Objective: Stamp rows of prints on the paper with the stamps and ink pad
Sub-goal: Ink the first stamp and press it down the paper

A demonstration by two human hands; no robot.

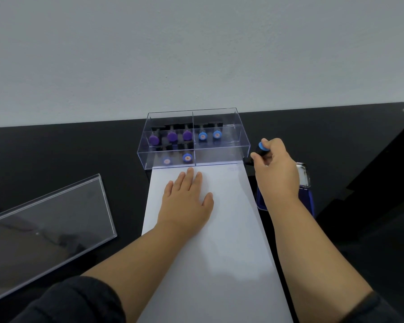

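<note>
The left hand (186, 196) lies flat on the paper (219, 241), fingers straight and spread a little, pressing the sheet down near its far end. The paper runs lengthwise away from the person on the black bench (79, 155), its far edge touching the clear box (194, 138).

The right hand (275, 169) hovers just past the paper's right edge, near the far corner, its fingers curled round a stamp (261, 149) (blue cap up and tilted toward the box, dark body below). Whether the stamp's foot touches the bench cannot be told. A faint bluish print (233, 169) shows on the paper close to that corner.

Under the right wrist sits the ink pad (307, 197), blue, with its shiny lid standing open behind it; most of it is hidden by the arm.

The box has four compartments. Three purple-capped stamps (172, 136) stand in the far left one, two blue-capped stamps (209, 135) in the far right one, and two more blue ones (187, 157) in the near left one.

To the left of the paper, well apart from the box, the clear lid (47, 229) lies on the bench.
</note>
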